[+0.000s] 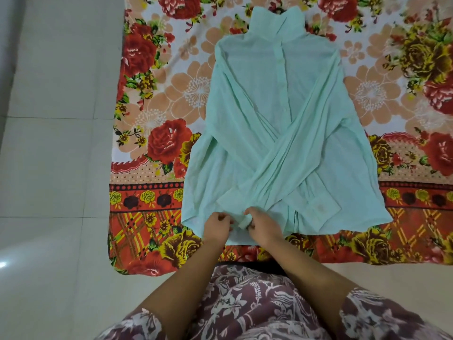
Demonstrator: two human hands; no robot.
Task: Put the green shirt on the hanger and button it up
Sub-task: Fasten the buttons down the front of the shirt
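The pale green shirt (277, 123) lies flat, front up, on a floral sheet, collar at the far end and hem toward me. Its two long sleeves are folded across the body in an X. The button placket runs down the middle. My left hand (217, 227) and my right hand (261, 225) sit side by side at the shirt's near hem, fingers curled, pinching the fabric at the bottom of the placket. No hanger is visible; whether one lies inside the shirt cannot be told.
The floral sheet (157, 133) with red roses is spread on a pale tiled floor (54, 148). The sheet's left edge runs down the middle left. My patterned dress (247, 307) fills the bottom of the view.
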